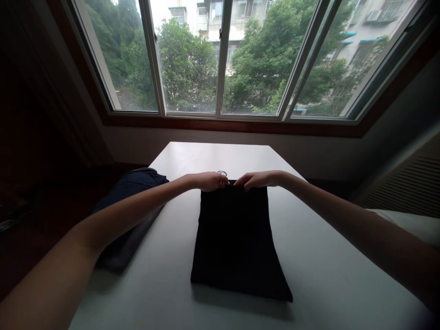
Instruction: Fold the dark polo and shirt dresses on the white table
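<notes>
A black folded garment (235, 238) lies flat in the middle of the white table (330, 275), long side running away from me. Both my arms reach out to its far edge. My left hand (210, 180) is closed, pinching the far left part of that edge. My right hand (257, 179) is closed too, pinching the same edge just to the right. The two hands nearly touch. A small metal ring or clip (222, 173) shows just behind my left hand.
A dark blue pile of clothes (132, 208) hangs over the table's left edge. A wide window (220, 59) with trees outside fills the back wall. A light surface (405, 224) shows at the right, beyond the table.
</notes>
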The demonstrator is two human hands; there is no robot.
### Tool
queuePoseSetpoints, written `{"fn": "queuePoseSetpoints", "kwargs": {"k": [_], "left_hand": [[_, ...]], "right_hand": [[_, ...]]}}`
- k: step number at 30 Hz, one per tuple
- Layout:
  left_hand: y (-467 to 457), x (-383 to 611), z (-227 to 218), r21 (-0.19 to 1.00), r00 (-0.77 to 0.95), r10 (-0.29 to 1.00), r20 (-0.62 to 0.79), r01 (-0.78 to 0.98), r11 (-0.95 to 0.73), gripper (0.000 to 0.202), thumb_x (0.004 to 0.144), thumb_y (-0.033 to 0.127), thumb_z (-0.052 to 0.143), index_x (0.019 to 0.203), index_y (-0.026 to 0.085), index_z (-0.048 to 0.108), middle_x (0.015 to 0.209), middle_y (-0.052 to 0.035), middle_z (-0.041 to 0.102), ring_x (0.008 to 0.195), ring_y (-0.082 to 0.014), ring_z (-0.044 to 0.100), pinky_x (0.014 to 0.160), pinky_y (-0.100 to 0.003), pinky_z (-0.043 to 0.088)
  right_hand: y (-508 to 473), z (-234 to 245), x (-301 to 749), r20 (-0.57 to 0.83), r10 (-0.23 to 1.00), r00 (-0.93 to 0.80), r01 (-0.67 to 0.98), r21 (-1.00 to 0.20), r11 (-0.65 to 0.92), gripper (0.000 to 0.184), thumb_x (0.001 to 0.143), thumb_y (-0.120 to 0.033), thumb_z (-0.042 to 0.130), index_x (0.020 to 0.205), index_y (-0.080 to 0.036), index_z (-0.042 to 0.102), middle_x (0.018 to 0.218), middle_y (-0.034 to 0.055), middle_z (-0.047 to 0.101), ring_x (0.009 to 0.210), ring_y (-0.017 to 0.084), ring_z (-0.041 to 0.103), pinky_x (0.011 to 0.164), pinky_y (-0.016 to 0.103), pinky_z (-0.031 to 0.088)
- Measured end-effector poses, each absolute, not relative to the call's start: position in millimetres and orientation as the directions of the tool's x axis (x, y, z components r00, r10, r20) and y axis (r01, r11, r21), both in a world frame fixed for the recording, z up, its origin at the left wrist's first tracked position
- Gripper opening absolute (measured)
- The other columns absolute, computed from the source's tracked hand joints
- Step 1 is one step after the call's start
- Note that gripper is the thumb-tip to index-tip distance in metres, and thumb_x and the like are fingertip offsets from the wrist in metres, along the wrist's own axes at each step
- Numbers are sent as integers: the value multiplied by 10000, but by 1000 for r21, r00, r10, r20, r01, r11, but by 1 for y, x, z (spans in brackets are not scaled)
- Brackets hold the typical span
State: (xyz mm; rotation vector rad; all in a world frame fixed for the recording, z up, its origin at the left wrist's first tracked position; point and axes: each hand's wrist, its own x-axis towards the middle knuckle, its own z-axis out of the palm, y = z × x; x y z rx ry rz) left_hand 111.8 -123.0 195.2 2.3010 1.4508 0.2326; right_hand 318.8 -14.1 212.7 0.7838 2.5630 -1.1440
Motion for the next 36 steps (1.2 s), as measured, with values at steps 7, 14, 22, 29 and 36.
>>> {"fn": "queuePoseSetpoints", "kwargs": {"k": [7, 14, 22, 29, 36], "left_hand": [[-65, 85, 163, 262, 394, 919, -22, 889, -375, 334, 957, 291, 353, 1178, 218, 592, 916, -47, 657, 718, -159, 540, 624, -248, 372], [-13, 64, 156, 148, 358, 933, -46, 926, -348, 327, 964, 328, 381, 1183, 252, 611, 1023, -45, 687, 792, -172, 592, 652, -245, 384], [8, 57, 104, 13, 262, 965, 8, 965, -262, 224, 950, 281, 474, 1105, 231, 628, 1024, -80, 701, 862, -212, 660, 755, -290, 460], [5, 55, 67, 77, 114, 989, 93, 990, -122, 296, 985, 351, 426, 981, 147, 640, 1047, -159, 678, 965, -271, 653, 887, -383, 460], [1, 45, 61, 295, -58, 996, 67, 955, 35, 405, 969, 482, 414, 1033, 146, 632, 1100, -141, 653, 1036, -244, 608, 881, -327, 463]], "right_hand": [[51, 185, 283, -455, 392, -800, 600, -603, 526, 505, 635, -60, 529, 1089, -190, 706, 1086, 20, 699, 1051, 205, 594, 938, 273, 434], [97, 168, 256, -423, 484, -766, 642, -452, 620, 594, 627, -19, 509, 1169, -193, 677, 1059, 40, 710, 1002, 216, 622, 856, 275, 469], [103, 117, 253, -343, 556, -757, 646, -267, 715, 609, 697, -54, 543, 1262, -267, 621, 1177, 51, 675, 1007, 240, 633, 834, 299, 474], [90, 86, 266, -171, 655, -736, 676, -204, 708, 401, 863, -145, 496, 1232, -252, 609, 1266, 102, 600, 1199, 278, 513, 996, 392, 375], [105, 72, 278, -175, 752, -636, 762, -299, 574, 368, 885, -316, 586, 1225, -177, 607, 1337, 163, 521, 1240, 312, 471, 991, 408, 390]]}}
